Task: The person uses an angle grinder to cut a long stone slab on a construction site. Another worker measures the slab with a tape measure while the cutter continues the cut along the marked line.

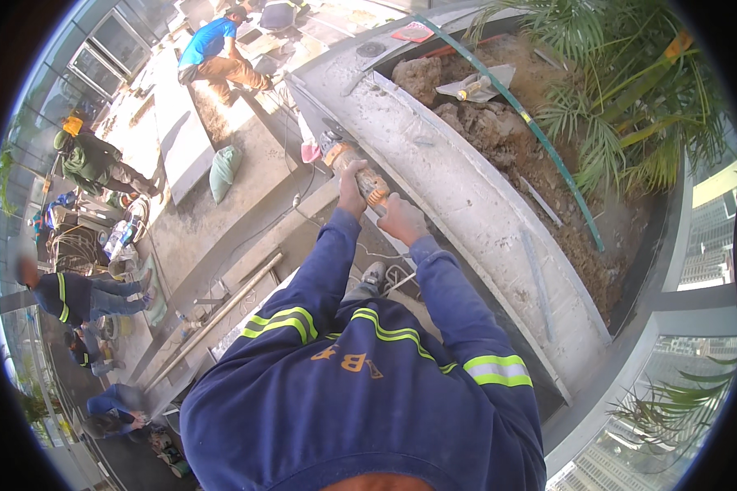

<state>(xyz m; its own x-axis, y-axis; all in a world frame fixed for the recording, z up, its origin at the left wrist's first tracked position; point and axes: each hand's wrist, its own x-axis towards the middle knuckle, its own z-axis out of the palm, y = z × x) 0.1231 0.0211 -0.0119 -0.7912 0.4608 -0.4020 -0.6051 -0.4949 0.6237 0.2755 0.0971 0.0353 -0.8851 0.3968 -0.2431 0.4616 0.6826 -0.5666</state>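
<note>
Both of my hands are closed around an orange and grey angle grinder (373, 185). My left hand (351, 190) wraps the body near the tool's head, and my right hand (403, 219) grips the rear end. The grinder's head points up and to the left, beside the edge of a curved, pale concrete planter wall (475, 200). Whether its disc touches the concrete is hard to make out. A thin cord (307, 217) lies on the surface left of my hands. My shoe (374, 277) shows below them.
Inside the planter are brown soil (467, 127), a trowel-like tool on a pale board (479, 83), a long green straightedge (520, 110) and palm fronds (622, 106). Several people work at the left; one in a blue shirt (209, 41) crouches far off. A sack (224, 172) and a pole (217, 319) lie left.
</note>
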